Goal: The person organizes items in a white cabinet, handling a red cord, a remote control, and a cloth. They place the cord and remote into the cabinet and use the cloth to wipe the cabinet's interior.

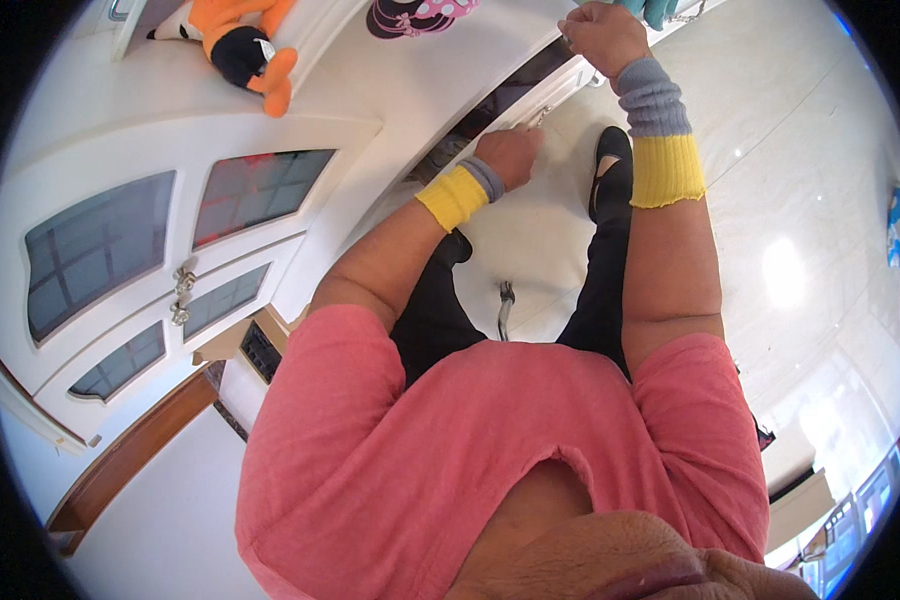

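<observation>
A white drawer [551, 91] is pulled partly out of a white cabinet, with a dark gap showing behind its front panel. My left hand [510, 155] is curled at the near end of that panel, close to a metal handle [544, 114]. What its fingers touch is hidden. Farther along the drawer, my right hand [611, 37] is above the panel with bent fingers, beside a teal item [652, 9] cut off by the top edge. Whether it pinches something small, I cannot tell. Both wrists wear grey and yellow knitted cuffs.
An orange and black plush toy [244, 56] and a pink polka-dot Minnie Mouse item [420, 16] rest on the white cabinet top. Glass-paned cabinet doors [184, 281] stand at left. Below me are my black shoes [611, 161] and a metal leg with a caster [505, 296] on the glossy tiled floor [780, 172].
</observation>
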A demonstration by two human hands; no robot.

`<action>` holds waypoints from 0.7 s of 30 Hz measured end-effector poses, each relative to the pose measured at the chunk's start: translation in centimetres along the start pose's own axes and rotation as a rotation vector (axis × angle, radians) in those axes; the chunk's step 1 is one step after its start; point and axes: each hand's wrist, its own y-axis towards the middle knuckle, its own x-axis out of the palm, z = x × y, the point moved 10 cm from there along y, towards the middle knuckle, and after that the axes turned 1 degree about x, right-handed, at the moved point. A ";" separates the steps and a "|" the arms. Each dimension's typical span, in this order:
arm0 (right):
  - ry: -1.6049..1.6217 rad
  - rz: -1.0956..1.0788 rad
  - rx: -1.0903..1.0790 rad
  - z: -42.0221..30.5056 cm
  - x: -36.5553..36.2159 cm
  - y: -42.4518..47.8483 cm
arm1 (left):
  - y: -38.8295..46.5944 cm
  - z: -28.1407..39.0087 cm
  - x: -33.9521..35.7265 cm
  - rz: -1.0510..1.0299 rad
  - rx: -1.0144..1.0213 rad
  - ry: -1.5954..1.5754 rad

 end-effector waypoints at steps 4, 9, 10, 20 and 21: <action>-0.054 -0.122 0.015 0.0 1.1 0.2 | -0.4 -3.2 0.9 0.005 -0.152 -0.035; 0.194 -0.101 0.179 2.1 0.7 -0.3 | 0.3 -4.6 -0.3 -0.005 -0.250 -0.057; 0.203 -0.093 0.181 2.1 0.8 -0.3 | 0.2 -5.0 -0.4 0.009 -0.247 -0.043; 0.043 -0.123 0.142 0.3 0.8 -0.3 | 0.2 -6.9 -0.2 0.102 -0.175 -0.060; 0.049 -0.116 0.137 1.0 0.9 -0.3 | 0.4 -6.7 -0.3 0.079 -0.161 -0.068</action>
